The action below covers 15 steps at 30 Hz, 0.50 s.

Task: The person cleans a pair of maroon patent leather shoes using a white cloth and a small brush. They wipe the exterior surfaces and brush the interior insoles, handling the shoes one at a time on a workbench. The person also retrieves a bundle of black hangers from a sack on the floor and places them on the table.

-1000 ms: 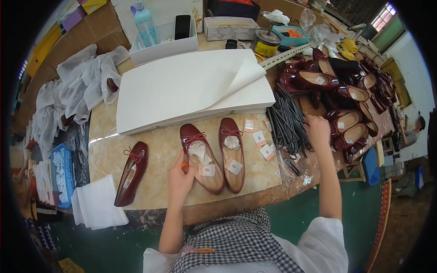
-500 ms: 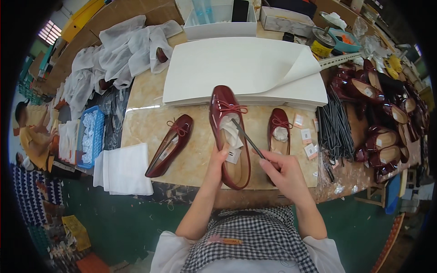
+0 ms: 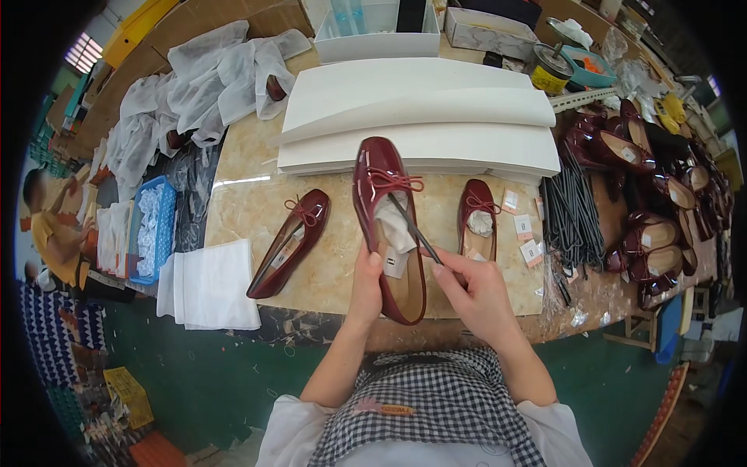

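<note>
My left hand (image 3: 365,286) is closed round the side of a glossy burgundy ballet flat (image 3: 379,158) with a thin bow. The shoe is held above the table, toe pointing away from me. Pinched in my right hand (image 3: 476,297) is a thin dark rod (image 3: 414,223), whose far end reaches into the toe opening; its tip is hidden there. White crumpled paper (image 3: 395,224) shows in that opening, and a small tag lies on the insole. To the left rests another burgundy flat (image 3: 303,230) with a rod in it. A third flat (image 3: 477,204), stuffed with paper, is partly behind my right hand.
Behind the held shoe lies a stack of white sheets (image 3: 420,152), its top sheet curling. A bundle of dark rods (image 3: 573,216) and piled burgundy shoes (image 3: 661,194) are at right. At left are folded white cloths (image 3: 210,286) and a blue basket (image 3: 154,229). Another person (image 3: 54,229) stands far left.
My right hand has moved up and left, and the rod sits deeper in the shoe's toe. The held shoe has risen slightly. The top white sheet's lifted corner has dropped into a long curl.
</note>
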{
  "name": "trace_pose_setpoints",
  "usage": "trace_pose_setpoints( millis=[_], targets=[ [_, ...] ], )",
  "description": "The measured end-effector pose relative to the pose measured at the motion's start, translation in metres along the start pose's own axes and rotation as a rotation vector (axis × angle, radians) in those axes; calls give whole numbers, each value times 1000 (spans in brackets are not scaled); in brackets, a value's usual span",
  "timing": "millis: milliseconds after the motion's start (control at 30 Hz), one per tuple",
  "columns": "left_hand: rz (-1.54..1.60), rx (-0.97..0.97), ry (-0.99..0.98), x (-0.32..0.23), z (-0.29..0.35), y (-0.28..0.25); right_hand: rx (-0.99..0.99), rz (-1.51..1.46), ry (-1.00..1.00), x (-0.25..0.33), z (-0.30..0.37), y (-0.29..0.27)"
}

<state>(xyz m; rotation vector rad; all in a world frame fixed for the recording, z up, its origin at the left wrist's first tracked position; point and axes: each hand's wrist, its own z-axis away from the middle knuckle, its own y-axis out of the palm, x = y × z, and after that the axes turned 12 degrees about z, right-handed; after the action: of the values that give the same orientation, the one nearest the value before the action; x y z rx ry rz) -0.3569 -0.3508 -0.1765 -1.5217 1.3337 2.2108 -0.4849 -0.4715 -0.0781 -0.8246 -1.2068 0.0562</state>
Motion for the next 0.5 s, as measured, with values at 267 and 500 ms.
trace_pose_setpoints(
  millis=[267, 500],
  targets=[
    [-42, -6, -13, 1, 4, -1, 4, 48, -25, -5, 0, 3],
    [-136, -50, 88, 28, 18, 5, -440, 127, -267, 1, -15, 24]
  ],
)
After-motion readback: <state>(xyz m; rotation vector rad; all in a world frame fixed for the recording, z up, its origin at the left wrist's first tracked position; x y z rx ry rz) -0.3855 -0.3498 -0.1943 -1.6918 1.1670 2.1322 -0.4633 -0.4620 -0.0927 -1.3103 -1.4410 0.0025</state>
